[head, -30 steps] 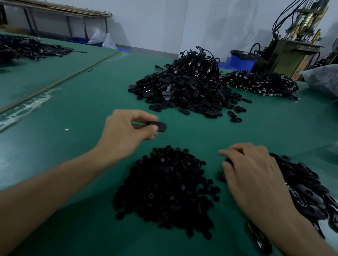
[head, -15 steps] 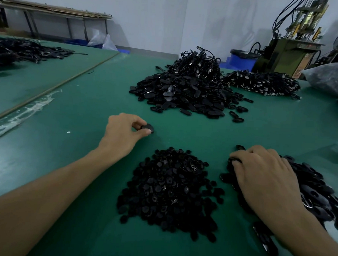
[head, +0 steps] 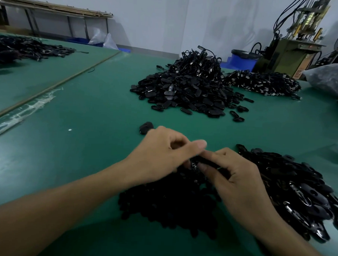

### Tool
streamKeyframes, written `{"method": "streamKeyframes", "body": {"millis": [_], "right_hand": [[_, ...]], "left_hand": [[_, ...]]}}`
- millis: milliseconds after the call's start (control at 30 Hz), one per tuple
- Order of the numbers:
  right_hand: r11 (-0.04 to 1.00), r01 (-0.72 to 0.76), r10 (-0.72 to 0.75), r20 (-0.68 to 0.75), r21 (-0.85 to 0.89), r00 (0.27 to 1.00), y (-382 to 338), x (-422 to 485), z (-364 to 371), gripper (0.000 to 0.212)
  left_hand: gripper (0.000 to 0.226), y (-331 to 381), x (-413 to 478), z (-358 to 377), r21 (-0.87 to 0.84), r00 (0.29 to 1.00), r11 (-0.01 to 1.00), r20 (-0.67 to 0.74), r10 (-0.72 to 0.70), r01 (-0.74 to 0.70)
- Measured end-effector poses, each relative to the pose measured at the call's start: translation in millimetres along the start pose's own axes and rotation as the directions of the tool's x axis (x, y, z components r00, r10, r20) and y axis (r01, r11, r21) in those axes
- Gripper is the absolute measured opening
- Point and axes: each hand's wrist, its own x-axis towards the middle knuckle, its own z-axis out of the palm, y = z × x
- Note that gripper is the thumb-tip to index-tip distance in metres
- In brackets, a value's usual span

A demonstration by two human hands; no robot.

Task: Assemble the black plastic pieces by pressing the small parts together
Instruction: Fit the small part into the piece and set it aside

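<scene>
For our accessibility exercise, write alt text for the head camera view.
A person's left hand and right hand meet over a pile of small black parts, pinching a black plastic piece between them on a green table. Another black pile lies beyond.

On the green table (head: 82,153), the heap of small round black plastic parts (head: 170,205) lies nearest us, the heap of long black plastic shells (head: 301,191) just right of it. Behind the near heap lies 1 loose black oval plastic piece (head: 146,127), with the mound of black pieces and cords (head: 187,88) far behind it.
</scene>
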Motion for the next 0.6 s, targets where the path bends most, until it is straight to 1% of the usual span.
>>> {"method": "streamKeyframes", "body": {"millis": [33, 100, 200, 267, 333, 367, 433, 500, 533, 600], "right_hand": [[1.000, 0.015, -0.014, -0.014, 0.017, 1.000, -2, -1, 0, 0.029], [0.999, 0.015, -0.013, -0.044, 0.045, 0.999, -4, -3, 1, 0.035], [0.995, -0.025, 0.030, -0.058, 0.096, 0.998, -4, -3, 0, 0.048], [0.976, -0.102, 0.108, -0.022, 0.192, 0.994, -3, -3, -2, 0.052], [0.934, -0.166, 0.165, 0.031, 0.316, 0.986, -4, -3, -4, 0.046], [0.907, -0.176, 0.170, 0.049, 0.383, 0.984, -6, -3, -5, 0.039], [0.849, -0.181, 0.175, 0.059, 0.497, 0.983, -9, -2, -7, 0.027], [0.813, -0.206, 0.209, 0.057, 0.544, 0.976, -8, -1, -7, 0.025], [0.799, -0.229, 0.236, 0.061, 0.556, 0.970, -6, -1, -7, 0.025], [0.765, -0.273, 0.278, 0.084, 0.583, 0.957, -3, -1, -6, 0.025]], "left_hand": [[0.035, 4, -3, 3, -0.084, 0.997, 0.996, 0.062, -0.033, 0.039], [0.024, 9, -8, 5, -0.227, 0.990, 0.969, 0.119, -0.074, 0.100], [0.013, 11, -10, 6, -0.365, 0.987, 0.921, 0.136, -0.090, 0.134], [0.007, 11, -10, 5, -0.406, 0.987, 0.902, 0.117, -0.108, 0.147], [0.005, 9, -10, 4, -0.441, 0.987, 0.883, 0.085, -0.137, 0.161], [0.004, 8, -11, 4, -0.453, 0.987, 0.876, 0.069, -0.148, 0.163], [0.013, 6, -13, 2, -0.484, 0.986, 0.860, 0.052, -0.159, 0.164], [0.023, 5, -15, 1, -0.523, 0.985, 0.836, 0.055, -0.162, 0.167], [0.023, 5, -16, 1, -0.534, 0.985, 0.829, 0.058, -0.160, 0.166], [0.012, 3, -17, 0, -0.539, 0.988, 0.828, 0.061, -0.145, 0.154]]}}
